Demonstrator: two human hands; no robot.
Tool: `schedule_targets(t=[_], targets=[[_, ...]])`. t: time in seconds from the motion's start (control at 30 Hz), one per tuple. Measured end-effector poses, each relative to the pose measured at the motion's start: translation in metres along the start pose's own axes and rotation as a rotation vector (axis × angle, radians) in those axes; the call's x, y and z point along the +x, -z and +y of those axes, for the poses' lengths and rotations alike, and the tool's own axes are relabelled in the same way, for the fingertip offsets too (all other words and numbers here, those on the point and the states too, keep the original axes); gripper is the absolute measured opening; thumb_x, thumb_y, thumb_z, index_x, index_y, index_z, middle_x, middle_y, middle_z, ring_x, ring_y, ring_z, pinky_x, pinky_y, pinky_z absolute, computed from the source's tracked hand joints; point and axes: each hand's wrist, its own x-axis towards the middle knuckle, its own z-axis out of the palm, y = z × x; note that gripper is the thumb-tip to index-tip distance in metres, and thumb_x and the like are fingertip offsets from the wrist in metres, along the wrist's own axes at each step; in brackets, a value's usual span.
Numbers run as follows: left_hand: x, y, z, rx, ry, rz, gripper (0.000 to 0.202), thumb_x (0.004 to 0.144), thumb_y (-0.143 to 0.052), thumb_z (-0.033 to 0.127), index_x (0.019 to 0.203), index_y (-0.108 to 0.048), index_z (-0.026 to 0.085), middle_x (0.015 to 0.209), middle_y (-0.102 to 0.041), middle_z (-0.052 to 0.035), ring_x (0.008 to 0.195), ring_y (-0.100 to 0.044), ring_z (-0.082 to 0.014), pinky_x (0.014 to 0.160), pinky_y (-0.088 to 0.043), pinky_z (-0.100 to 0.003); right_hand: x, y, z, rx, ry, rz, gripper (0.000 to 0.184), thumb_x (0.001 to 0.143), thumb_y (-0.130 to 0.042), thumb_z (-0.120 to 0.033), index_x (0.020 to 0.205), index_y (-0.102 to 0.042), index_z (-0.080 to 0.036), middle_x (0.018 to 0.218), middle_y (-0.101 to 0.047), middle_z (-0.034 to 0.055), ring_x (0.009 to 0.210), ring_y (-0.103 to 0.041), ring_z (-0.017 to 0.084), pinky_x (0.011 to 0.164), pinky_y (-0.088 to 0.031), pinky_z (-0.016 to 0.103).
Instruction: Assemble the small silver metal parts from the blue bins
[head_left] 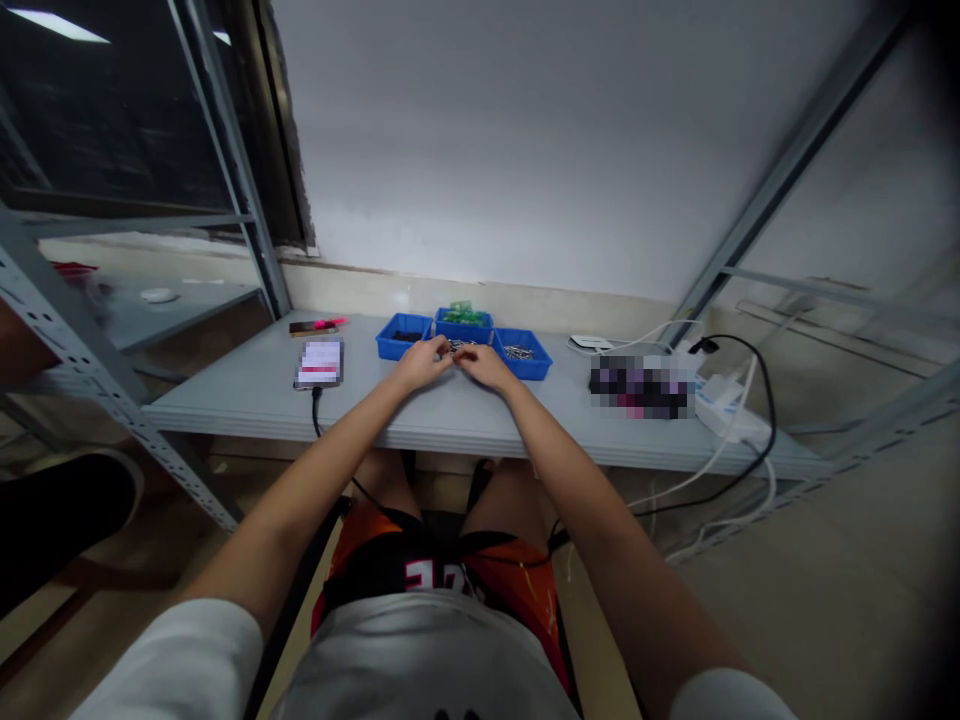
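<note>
My left hand (425,362) and my right hand (484,365) meet in front of the blue bins, fingertips almost touching. The fingers of both are bent and pinched together; whatever they hold is too small to make out. Behind the left hand is a blue bin (391,350) with dark small parts. A second blue bin (442,328) at the back holds green pieces (463,314). Beside the right hand, another blue bin (538,370) contains silvery metal pieces (519,352). More small metal pieces (459,345) show just behind my fingertips, partly hidden by the hands.
On the grey shelf table (247,390) lie a phone (319,363) with a black cable and a dark flat item with a pink pen (330,323). To the right are a blurred-out dark object (641,388), a white power strip (731,408) and loose cables. Metal posts flank the table.
</note>
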Motion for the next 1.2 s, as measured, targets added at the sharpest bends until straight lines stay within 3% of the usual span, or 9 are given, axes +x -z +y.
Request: schedule_targets(t=[0.1, 0.3, 0.5, 0.83, 1.2], targets=[[0.0, -0.001, -0.001, -0.014, -0.007, -0.014, 0.018, 0.083, -0.053, 0.032, 0.089, -0.061, 0.017, 0.083, -0.069, -0.0054, 0.077, -0.063, -0.0194, 0.071, -0.046, -0.028, -0.001, 0.003, -0.007, -0.007, -0.005, -0.016, 0.019, 0.081, -0.051, -0.023, 0.085, -0.069, -0.017, 0.082, -0.068, 0.0027, 0.078, -0.057, 0.015, 0.077, -0.041, 0.027], [0.002, -0.004, -0.006, -0.054, -0.041, -0.042, 0.014, 0.08, -0.054, 0.029, 0.084, -0.059, 0.017, 0.08, -0.067, -0.0034, 0.075, -0.061, -0.0169, 0.071, -0.045, -0.027, -0.003, 0.005, -0.012, -0.014, -0.017, -0.016, 0.036, 0.087, -0.048, -0.044, 0.071, -0.064, -0.016, 0.067, -0.061, 0.0005, 0.069, -0.052, 0.013, 0.067, -0.037, 0.024], [0.001, -0.003, -0.004, -0.061, -0.021, -0.059, 0.011, 0.075, -0.057, 0.026, 0.079, -0.06, 0.016, 0.076, -0.067, -0.0032, 0.071, -0.06, -0.0164, 0.067, -0.044, -0.026, -0.003, 0.004, -0.012, -0.003, -0.021, -0.028, 0.037, 0.086, -0.05, -0.047, 0.072, -0.064, -0.016, 0.067, -0.06, 0.0004, 0.068, -0.051, 0.013, 0.065, -0.035, 0.024], [0.004, -0.008, -0.016, -0.042, -0.05, -0.094, 0.021, 0.079, -0.055, 0.027, 0.091, -0.068, 0.017, 0.087, -0.071, -0.0049, 0.078, -0.062, -0.0173, 0.071, -0.046, -0.025, -0.004, 0.004, -0.01, 0.009, -0.031, -0.04, 0.034, 0.084, -0.053, -0.046, 0.072, -0.065, -0.016, 0.068, -0.06, 0.0001, 0.066, -0.05, 0.012, 0.063, -0.033, 0.024], [0.005, -0.011, -0.019, -0.012, -0.096, -0.082, 0.02, 0.079, -0.057, 0.025, 0.092, -0.069, 0.016, 0.091, -0.07, -0.0055, 0.081, -0.061, -0.0174, 0.074, -0.046, -0.026, -0.002, 0.004, -0.008, 0.046, -0.027, -0.086, 0.022, 0.081, -0.052, -0.031, 0.078, -0.067, -0.016, 0.07, -0.062, 0.0008, 0.069, -0.052, 0.013, 0.065, -0.037, 0.024]])
